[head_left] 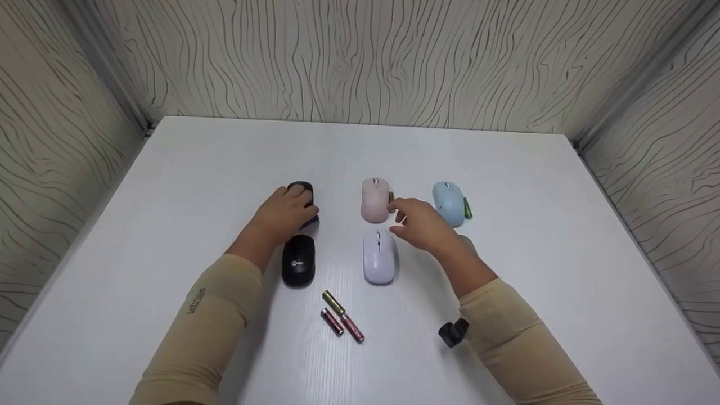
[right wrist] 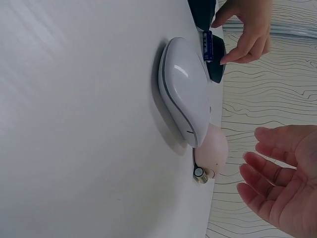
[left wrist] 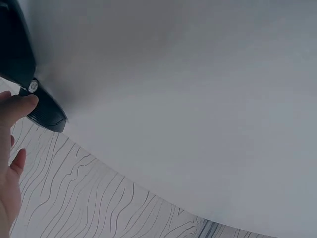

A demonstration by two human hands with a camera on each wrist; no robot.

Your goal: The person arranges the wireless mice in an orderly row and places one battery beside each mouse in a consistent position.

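Note:
My left hand (head_left: 284, 211) lies over the far black mouse (head_left: 306, 194), fingers bent across its top and side. A dark blue battery (left wrist: 32, 86) sits beside that mouse, close to the left fingers; the head view shows it partly hidden by the hand. Nearer me rests a second black mouse (head_left: 298, 260). My right hand (head_left: 423, 226) hovers with loosely bent, spread fingers and nothing in them. Close to it are the pink mouse (head_left: 374, 200), a green battery (head_left: 391, 201) along its side, and the pale lavender mouse (head_left: 378, 257).
A light blue mouse (head_left: 448, 203) with a green battery (head_left: 468, 208) at its side stands to the right. Something grey (head_left: 468, 243) is mostly hidden behind my right wrist. Loose red batteries (head_left: 352, 328) and a gold battery (head_left: 333, 302) lie at the front of the white table (head_left: 225, 152).

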